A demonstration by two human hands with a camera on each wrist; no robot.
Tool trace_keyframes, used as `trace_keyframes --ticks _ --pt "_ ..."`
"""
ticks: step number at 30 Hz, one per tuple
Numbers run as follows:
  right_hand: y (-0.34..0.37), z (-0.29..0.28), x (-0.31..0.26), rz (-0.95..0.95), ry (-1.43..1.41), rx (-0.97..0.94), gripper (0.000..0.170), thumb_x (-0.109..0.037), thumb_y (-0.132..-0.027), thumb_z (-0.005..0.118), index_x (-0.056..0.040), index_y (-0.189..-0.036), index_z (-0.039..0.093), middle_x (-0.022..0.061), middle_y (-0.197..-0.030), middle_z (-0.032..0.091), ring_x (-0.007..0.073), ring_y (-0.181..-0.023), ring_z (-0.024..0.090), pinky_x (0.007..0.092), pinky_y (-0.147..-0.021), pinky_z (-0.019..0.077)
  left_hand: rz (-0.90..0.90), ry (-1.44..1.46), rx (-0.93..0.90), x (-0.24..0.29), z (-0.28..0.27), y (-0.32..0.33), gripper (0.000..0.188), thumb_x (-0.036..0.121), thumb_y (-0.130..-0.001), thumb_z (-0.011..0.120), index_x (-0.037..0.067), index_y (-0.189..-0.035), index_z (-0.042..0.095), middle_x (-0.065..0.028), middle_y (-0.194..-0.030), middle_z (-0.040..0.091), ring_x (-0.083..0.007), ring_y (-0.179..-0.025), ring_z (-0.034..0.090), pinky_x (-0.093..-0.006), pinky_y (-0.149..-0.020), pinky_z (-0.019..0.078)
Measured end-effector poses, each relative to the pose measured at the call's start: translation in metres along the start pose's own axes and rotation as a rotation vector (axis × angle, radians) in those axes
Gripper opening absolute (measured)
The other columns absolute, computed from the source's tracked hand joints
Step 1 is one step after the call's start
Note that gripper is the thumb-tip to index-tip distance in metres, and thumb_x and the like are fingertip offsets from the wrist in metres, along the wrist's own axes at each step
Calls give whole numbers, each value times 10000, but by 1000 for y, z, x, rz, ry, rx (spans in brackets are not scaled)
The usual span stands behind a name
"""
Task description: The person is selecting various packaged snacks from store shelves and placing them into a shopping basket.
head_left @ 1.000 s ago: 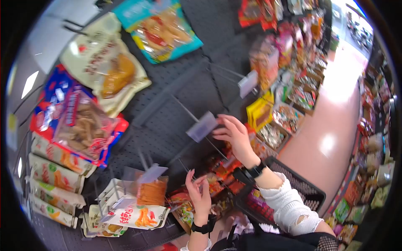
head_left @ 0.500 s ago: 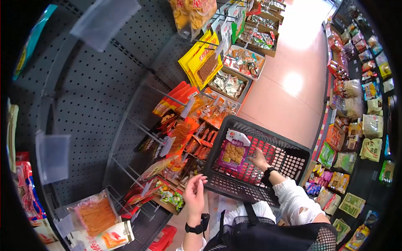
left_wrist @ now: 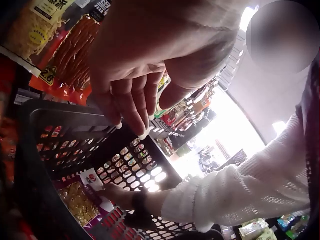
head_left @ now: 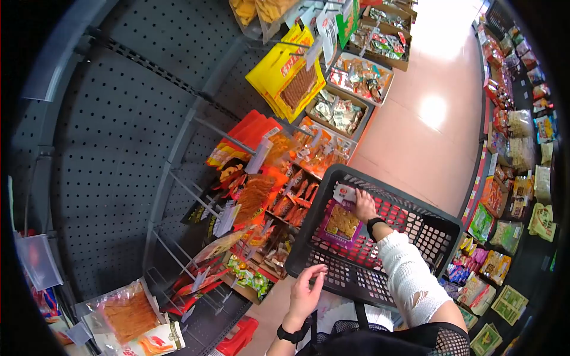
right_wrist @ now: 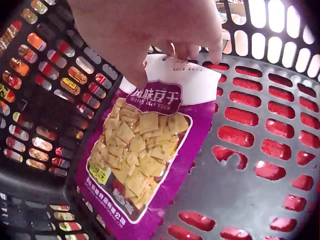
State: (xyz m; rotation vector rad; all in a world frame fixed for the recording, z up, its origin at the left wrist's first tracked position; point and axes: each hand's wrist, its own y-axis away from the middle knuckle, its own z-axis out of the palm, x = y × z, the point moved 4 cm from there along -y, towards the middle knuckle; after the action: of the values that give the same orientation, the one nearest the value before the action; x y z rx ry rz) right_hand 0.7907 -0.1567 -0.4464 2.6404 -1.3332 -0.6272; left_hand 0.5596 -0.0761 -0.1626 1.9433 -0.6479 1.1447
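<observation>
A purple snack bag (head_left: pixel 342 222) with a white top and a clear window of flat tan pieces lies in a black plastic shopping basket (head_left: pixel 399 193). My right hand (head_left: pixel 366 209) reaches into the basket and pinches the bag's white top. In the right wrist view the thumb lies on the bag's (right_wrist: pixel 140 150) front, with the other fingers at its upper edge. Beside the basket's near left corner is my left hand (head_left: pixel 304 295), holding nothing, its fingers loosely bent. The left wrist view shows that hand (left_wrist: pixel 145 65) above the basket rim.
Hooks with red snack packs (head_left: pixel 252 199) and yellow packs (head_left: pixel 291 80) stick out from the dark pegboard (head_left: pixel 119 154) at left. Open snack boxes (head_left: pixel 338 113) line the shelf foot. A stocked shelf (head_left: pixel 522 178) stands across the aisle (head_left: pixel 409 118). A red object (head_left: pixel 237 337) sits low.
The head view has swung from the pegboard down to the basket. My right hand has left a hook's label holder, entered the basket and come to the bag's top. The left hand stays empty.
</observation>
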Motion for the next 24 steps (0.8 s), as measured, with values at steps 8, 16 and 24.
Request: trace_keyframes --ticks 8,16,24 --pt "64 -52 -34 -30 -475 206 113 -186 -787 578 -77 -799 604 157 -881 572 343 -829 575 425 -702 465 99 -245 -198 -10 12 -5 308 157 -834 574 16 -1101 513 -150 -1024 573 -292 -963 570 -355 -823 461" --pt "169 -191 -111 -501 -505 130 155 -78 -647 687 -100 -801 689 74 -698 636 223 -612 619 314 -575 491 445 -372 12 26 -18 -4 843 254 -686 730 13 -1339 254 -211 -1349 302 -349 -1268 302 -424 -1054 269" --pt "218 -381 -256 -1094 -340 -46 205 -90 -664 699 -143 -861 713 60 -680 623 209 -591 603 301 -544 476 509 303 -301 118 -113 52 455 63 -801 646 40 -1235 508 -98 -1069 639 -124 -942 622 -266 -824 485"
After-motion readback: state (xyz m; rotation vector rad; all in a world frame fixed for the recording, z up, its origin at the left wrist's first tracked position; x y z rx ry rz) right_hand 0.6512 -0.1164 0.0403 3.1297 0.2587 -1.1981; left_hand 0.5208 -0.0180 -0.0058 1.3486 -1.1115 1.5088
